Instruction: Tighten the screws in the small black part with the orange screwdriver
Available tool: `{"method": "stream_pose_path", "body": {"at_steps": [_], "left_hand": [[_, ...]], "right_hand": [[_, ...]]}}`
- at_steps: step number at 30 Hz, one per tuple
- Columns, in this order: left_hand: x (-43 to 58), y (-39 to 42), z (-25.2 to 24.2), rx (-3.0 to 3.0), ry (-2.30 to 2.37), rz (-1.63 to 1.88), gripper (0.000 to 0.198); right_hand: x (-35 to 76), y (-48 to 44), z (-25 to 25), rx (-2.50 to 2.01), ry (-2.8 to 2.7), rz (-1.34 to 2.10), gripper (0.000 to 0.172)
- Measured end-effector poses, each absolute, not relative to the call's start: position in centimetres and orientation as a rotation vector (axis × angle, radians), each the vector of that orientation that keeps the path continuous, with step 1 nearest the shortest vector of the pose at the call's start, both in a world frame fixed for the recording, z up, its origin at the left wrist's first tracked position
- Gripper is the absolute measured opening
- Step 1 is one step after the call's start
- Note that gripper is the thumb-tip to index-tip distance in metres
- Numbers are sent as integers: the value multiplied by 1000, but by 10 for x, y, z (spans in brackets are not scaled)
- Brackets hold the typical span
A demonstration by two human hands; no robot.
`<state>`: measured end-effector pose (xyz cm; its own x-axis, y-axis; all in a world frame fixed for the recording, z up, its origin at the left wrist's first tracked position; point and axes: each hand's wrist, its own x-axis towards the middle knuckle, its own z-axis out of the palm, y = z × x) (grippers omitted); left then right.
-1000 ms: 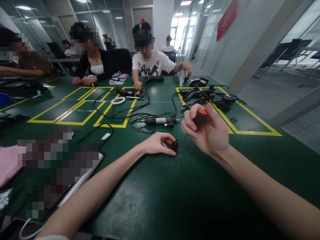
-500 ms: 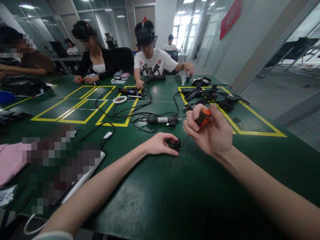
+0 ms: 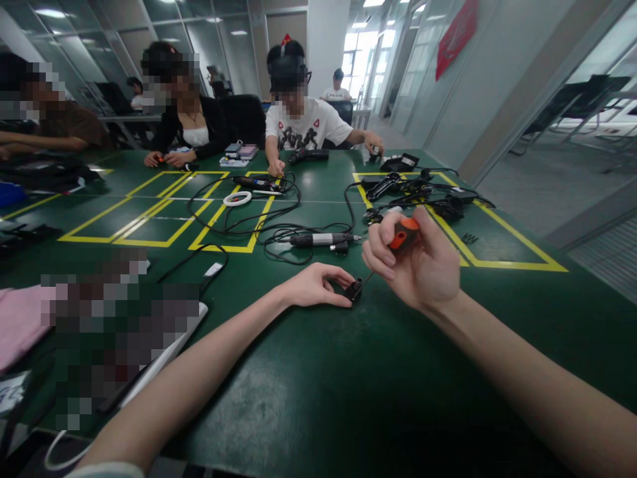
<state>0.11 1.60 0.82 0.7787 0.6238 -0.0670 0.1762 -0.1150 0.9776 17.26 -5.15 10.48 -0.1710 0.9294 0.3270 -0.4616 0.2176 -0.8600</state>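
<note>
My left hand (image 3: pixel 318 285) is closed round a small black part (image 3: pixel 353 289) on the green table, thumb on the near side and fingers on the far side. In my right hand (image 3: pixel 423 265) is a screwdriver (image 3: pixel 405 234) with an orange and black handle. Its thin shaft slants down to the left, and the tip is at the black part; whether it touches cannot be made out. Just beyond my hands lies a silver and black electric screwdriver (image 3: pixel 318 239) with its cable.
Yellow tape (image 3: pixel 223 249) marks rectangles on the green table (image 3: pixel 298 385). Black cables and parts (image 3: pixel 450 207) lie at the right, a white ring (image 3: pixel 237 198) further back, and a white-edged device (image 3: pixel 169 355) at the left. Several people sit around; one person's hand (image 3: pixel 276 166) rests opposite.
The black part has tilted and shifted slightly at my left fingertips. My right hand has moved slightly left with the screwdriver. The hand of the person opposite, at the back right, has shifted a little.
</note>
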Motion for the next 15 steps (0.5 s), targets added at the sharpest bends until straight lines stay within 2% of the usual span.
{"method": "stream_pose_path", "body": {"at_steps": [4,11,15], "left_hand": [[2,16,9,1690,624,419,51],[3,13,11,1696,631,425,51],[2,13,12,1713,641,389,50]], "right_hand": [[172,-51,106,-535,-1160,1360,57],[169,-53,104,-549,-1139,1312,46],[169,-53,105,-533,-1170,1340,52]]}}
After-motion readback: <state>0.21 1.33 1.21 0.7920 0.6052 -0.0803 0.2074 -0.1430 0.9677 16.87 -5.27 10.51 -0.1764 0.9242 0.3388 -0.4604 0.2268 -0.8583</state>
